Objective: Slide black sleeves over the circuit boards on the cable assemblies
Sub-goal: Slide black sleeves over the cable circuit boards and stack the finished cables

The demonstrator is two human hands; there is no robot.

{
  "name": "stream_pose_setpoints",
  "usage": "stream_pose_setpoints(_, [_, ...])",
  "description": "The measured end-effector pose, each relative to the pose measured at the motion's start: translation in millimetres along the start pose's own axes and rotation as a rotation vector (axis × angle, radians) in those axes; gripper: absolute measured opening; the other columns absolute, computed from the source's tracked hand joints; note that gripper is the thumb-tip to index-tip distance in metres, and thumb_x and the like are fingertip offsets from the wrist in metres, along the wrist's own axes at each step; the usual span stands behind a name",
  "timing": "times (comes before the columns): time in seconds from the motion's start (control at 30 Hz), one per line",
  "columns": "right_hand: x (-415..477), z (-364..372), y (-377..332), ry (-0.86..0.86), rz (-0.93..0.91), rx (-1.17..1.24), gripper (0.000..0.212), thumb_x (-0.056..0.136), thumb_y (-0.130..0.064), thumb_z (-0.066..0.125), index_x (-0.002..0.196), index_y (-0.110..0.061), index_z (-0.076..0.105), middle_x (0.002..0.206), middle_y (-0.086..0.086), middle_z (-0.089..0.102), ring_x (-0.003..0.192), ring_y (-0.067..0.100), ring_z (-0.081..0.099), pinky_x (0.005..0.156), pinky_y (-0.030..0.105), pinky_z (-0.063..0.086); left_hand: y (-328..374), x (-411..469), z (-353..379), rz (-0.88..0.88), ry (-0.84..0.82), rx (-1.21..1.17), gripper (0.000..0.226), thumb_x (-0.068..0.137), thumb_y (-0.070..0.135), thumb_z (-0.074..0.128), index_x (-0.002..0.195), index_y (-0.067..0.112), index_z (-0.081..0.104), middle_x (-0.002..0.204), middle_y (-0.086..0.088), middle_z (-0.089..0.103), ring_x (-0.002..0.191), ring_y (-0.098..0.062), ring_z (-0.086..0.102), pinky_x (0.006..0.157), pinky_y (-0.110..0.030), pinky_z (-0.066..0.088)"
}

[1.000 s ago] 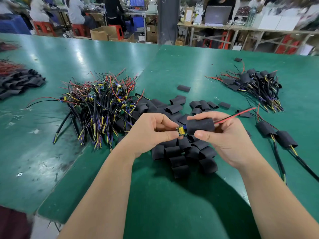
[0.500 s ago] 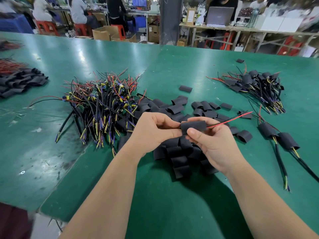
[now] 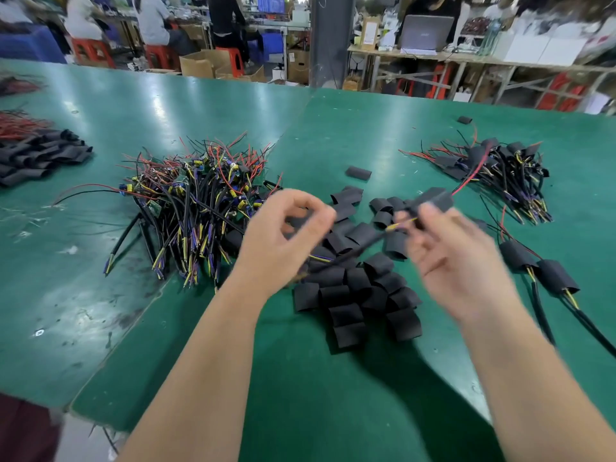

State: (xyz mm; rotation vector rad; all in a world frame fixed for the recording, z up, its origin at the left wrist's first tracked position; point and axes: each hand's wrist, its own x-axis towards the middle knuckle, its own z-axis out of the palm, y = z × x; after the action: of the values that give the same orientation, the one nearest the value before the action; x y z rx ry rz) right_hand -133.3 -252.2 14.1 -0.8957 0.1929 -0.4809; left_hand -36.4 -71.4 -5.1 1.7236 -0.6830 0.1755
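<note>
Head view: at a green bench (image 3: 366, 411), a worker's right hand (image 3: 456, 261) pinches a black sleeve (image 3: 433, 198) at its fingertips. A red wire (image 3: 470, 180) trails far right, and the black cable (image 3: 360, 245) runs left toward the left hand (image 3: 283, 241), whose fingers are curled; blur hides whether that grip holds anything. Loose sleeves (image 3: 350, 295) lie beneath, bare assemblies (image 3: 200, 208) are heaped left, and sleeved ones (image 3: 500, 168) lie far right.

Left hand (image 3: 286, 235), right hand (image 3: 456, 261) apart, fingers (image 3: 320, 212) curled.
</note>
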Motion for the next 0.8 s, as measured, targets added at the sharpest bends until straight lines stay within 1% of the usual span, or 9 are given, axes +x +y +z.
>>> stream_pose_setpoints(0.07, [5,-18,-27,0.116,-0.130,-0.110,0.039,0.075,-0.012,0.068,0.105,-0.005,0.045,0.081,0.009,0.064,0.061,0.010,0.065,0.050,0.013,0.045,-13,6,-14,-0.023,0.277,0.416,0.023,0.089,0.046,0.050,0.089,0.027,0.063,0.093,0.008,0.063,0.097,-0.017,0.056,0.083,-0.027,0.035])
stream_pose_setpoints(0.13, [7,-42,-49,0.241,-0.241,-0.394,0.020,0.080,-0.014,0.073,0.096,-0.013,0.061,0.074,-0.002,0.070,0.056,0.005,0.063,0.051,0.014,0.047,-24,9,-26,-0.252,0.424,0.759,0.022,0.089,0.039,0.054,0.105,0.027,0.062,0.109,-0.002,0.059,0.108,-0.029,0.048,0.087,-0.034,0.030])
stream_pose_setpoints(0.2, [10,-67,-62,0.394,-0.246,-0.819,0.015,0.078,-0.018,0.074,0.087,-0.029,0.068,0.077,-0.004,0.072,0.056,0.005,0.065,0.055,0.017,0.053,-34,8,-32,-0.438,0.373,0.911,0.035,0.087,0.038,0.059,0.121,0.032,0.055,0.119,-0.008,0.055,0.114,-0.033,0.043,0.091,-0.040,0.028])
stream_pose_setpoints(0.3, [16,-102,-63,0.529,-0.060,-1.327,0.019,0.074,-0.017,0.073,0.084,-0.032,0.065,0.095,0.008,0.073,0.083,0.026,0.069,0.083,0.045,0.056,-42,9,-33,-0.467,0.340,0.979,0.047,0.085,0.044,0.060,0.130,0.034,0.048,0.123,-0.011,0.053,0.114,-0.033,0.041,0.092,-0.042,0.026])
stream_pose_setpoints(0.43, [14,-104,-54,0.650,0.019,-1.464,0.025,0.072,-0.020,0.064,0.096,-0.026,0.067,0.099,0.008,0.071,0.095,0.035,0.064,0.089,0.053,0.051,-48,16,-41,-0.494,0.463,0.973,0.051,0.087,0.052,0.056,0.129,0.025,0.046,0.117,-0.014,0.059,0.113,-0.035,0.045,0.092,-0.044,0.026])
stream_pose_setpoints(0.53, [11,-82,-49,0.677,-0.061,-1.535,0.028,0.074,-0.022,0.063,0.101,-0.023,0.069,0.100,0.011,0.069,0.098,0.037,0.061,0.090,0.052,0.049,-51,22,-50,-0.534,0.410,0.980,0.038,0.091,0.050,0.049,0.118,0.025,0.054,0.098,-0.006,0.068,0.102,-0.032,0.054,0.091,-0.042,0.026])
stream_pose_setpoints(0.6, [9,-70,-46,0.649,-0.111,-1.537,0.026,0.077,-0.017,0.062,0.102,-0.020,0.070,0.101,0.009,0.069,0.100,0.036,0.060,0.092,0.051,0.047,-51,25,-56,-0.498,0.492,0.935,0.026,0.091,0.045,0.050,0.108,0.026,0.058,0.088,-0.003,0.069,0.091,-0.029,0.060,0.089,-0.040,0.027])
stream_pose_setpoints(0.7, [8,-63,-40,0.592,-0.145,-1.547,0.027,0.079,-0.014,0.061,0.103,-0.018,0.070,0.100,0.010,0.069,0.100,0.036,0.060,0.093,0.049,0.047,-45,33,-67,-0.419,0.711,0.888,0.034,0.086,0.039,0.058,0.114,0.023,0.051,0.111,-0.010,0.061,0.108,-0.032,0.052,0.091,-0.043,0.029])
stream_pose_setpoints(0.8, [7,-60,-36,0.541,-0.174,-1.566,0.026,0.080,-0.014,0.061,0.104,-0.016,0.070,0.099,0.012,0.070,0.097,0.036,0.060,0.093,0.046,0.047,-44,48,-83,-0.520,0.584,1.006,0.046,0.089,0.040,0.056,0.126,0.013,0.051,0.128,-0.016,0.052,0.120,-0.034,0.043,0.097,-0.045,0.028])
